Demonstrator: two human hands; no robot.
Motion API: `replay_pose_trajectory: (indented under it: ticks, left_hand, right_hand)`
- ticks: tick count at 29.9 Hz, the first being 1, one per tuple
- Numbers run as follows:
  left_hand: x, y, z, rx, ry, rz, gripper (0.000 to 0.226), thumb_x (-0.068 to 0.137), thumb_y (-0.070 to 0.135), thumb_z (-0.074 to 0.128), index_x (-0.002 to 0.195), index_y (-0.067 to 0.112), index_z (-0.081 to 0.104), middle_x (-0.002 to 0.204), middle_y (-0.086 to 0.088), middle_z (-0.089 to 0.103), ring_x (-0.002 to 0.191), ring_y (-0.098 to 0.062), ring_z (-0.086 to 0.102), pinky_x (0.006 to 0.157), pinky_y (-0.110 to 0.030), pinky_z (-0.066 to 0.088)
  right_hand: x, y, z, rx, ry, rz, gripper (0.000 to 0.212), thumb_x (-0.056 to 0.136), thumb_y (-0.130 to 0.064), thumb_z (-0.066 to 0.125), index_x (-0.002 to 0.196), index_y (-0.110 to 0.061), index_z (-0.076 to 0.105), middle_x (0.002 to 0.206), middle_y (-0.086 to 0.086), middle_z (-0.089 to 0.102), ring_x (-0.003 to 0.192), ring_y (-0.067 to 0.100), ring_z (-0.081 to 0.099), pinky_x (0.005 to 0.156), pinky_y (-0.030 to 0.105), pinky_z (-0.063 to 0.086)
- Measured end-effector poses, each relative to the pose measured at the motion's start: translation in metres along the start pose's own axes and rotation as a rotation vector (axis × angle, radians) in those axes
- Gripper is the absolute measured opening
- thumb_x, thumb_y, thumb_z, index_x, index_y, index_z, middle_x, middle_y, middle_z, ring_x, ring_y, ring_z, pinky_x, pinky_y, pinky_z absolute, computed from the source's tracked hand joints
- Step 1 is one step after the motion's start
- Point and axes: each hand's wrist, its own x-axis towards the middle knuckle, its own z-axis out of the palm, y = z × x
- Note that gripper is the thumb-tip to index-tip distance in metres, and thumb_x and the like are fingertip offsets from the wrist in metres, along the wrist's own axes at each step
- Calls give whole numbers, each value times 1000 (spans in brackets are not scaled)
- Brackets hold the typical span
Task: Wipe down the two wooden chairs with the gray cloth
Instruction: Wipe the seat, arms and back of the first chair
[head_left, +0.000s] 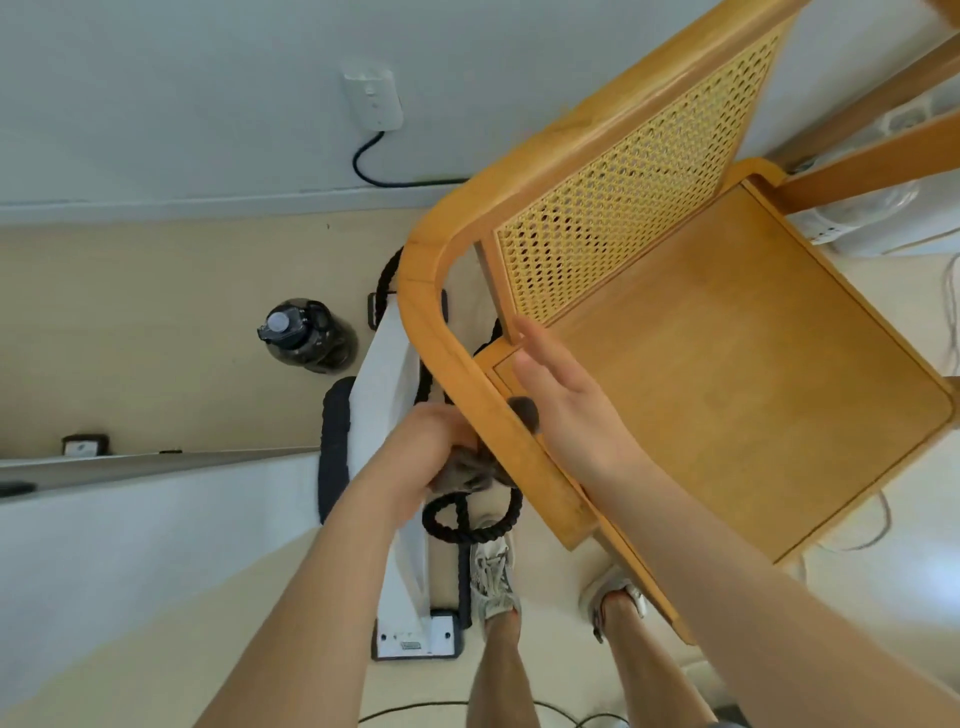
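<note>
Looking straight down here. Far left on the floor there's a dark water bottle (306, 335) standing upright near the wall, with a wall outlet (374, 100) above it and a black cord trailing off to the right. Closer to the middle there's a white floor device (387, 384) lying lengthwise with thick black rope (467, 519) looped over and around it, right up against the chair's side, so that whole spot is pretty cluttered.

The left hand (415, 462) is clenched around the gray cloth (470, 470), which is bunched up and pressed against the outer side of the wooden chair (727, 364), on the curved armrest rail (457, 364). The cloth sits just above the rope loop, so the rope and the white thing are basically in the way on that side.

The right hand (566, 405) is flat with fingers held together and straight, resting on the near left corner of the seat, just inside the rail, not gripping anything. The cane-mesh backrest (623, 187) rises behind it, tilted toward the far right.

Below, the person's two feet in light sneakers (493, 577) stand on the floor by the chair's near leg. Far right, beyond the chair, there's another wooden frame (878, 156) and something white behind it, too cut off to make out.
</note>
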Motion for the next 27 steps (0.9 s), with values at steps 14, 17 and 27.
replay_pose_trajectory:
  ticks: [14, 17, 27]
  left_hand:
    - [-26, 53, 50, -56, 383, 166, 24, 82, 21, 67, 86, -2, 62, 78, -20, 67, 75, -30, 68, 76, -45, 58]
    - [-17, 74, 45, 39, 368, 178, 12, 81, 22, 64, 79, 12, 59, 66, -9, 57, 67, -22, 60, 67, -36, 53]
    - [72, 190, 18, 282, 421, 278, 21, 80, 32, 59, 65, 19, 54, 52, 1, 57, 58, -22, 56, 59, -30, 48]
  right_hand:
    - [-32, 6, 1, -353, 6, -147, 61, 80, -3, 56, 134, -27, 42, 74, -14, 55, 56, 2, 50, 49, 15, 38]
    - [-20, 2, 2, -393, 108, -219, 59, 79, -4, 55, 134, -22, 44, 81, -6, 57, 65, 9, 51, 52, 14, 32]
    - [69, -31, -10, -280, 307, -221, 73, 86, -14, 56, 149, -11, 21, 132, 12, 49, 118, 29, 48, 99, 40, 41]
